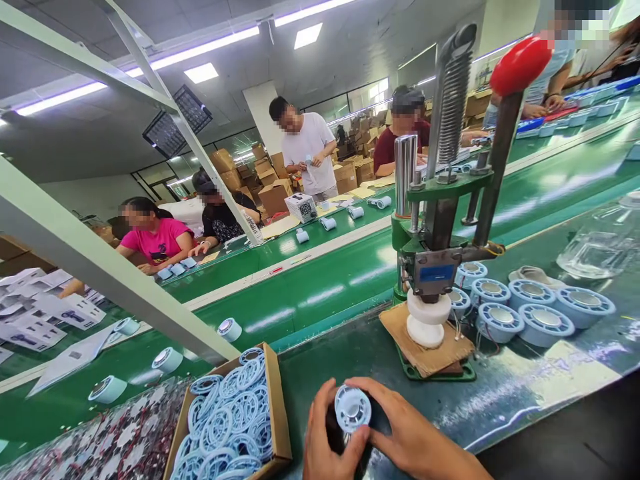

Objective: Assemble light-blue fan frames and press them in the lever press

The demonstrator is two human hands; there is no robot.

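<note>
Nearest, at the bottom edge: left hand (327,443) and right hand (400,433), fingers curled together around one round pale-blue plastic fan housing (353,408), gripped from both sides, held just above the dark green surface (500,393); bare surface lies to the right of the hands, up to its front edge. Just left of the hands: open brown cardboard box (277,413) heaped with pale-blue plastic grille rings (230,420), its right wall close beside the left hand; further left, a pile of white parts with red wires (110,440), blurred. Beyond the hands: green manual lever press (435,227) with red knob (520,63), standing on a cardboard pad (425,343), a white round part (426,319) under its ram; open surface between press and hands. Right of the press: cluster of round pale-blue housings (525,307), touching one another; clear plastic bottle (600,240) behind. Farther: green conveyor belt (325,287) carrying scattered small housings, well apart; seated and standing people (155,237) along its far side; stacked cardboard cartons (270,180) at the back.
</note>
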